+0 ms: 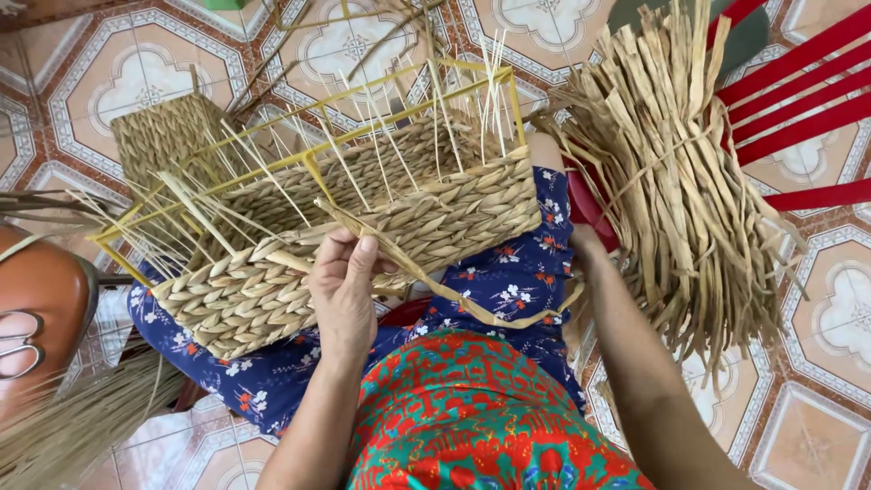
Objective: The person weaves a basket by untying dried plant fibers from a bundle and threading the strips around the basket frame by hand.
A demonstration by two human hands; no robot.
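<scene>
One half-woven basket [363, 227] lies tilted on the lap at frame centre: braided tan straw walls, yellow wire frame, thin pale stakes sticking up. Left hand [345, 290] pinches a loose straw strand [435, 286] against its wall; right hand hidden behind straw bundle [680, 181], fingers cannot be told

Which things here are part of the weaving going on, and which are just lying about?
In use: half-woven basket on its yellow frame, loose strand, left hand pressing the weave, bundle of dried strips the right arm reaches toward.

Lying about: finished basket, red chair, brown sandal.
</scene>
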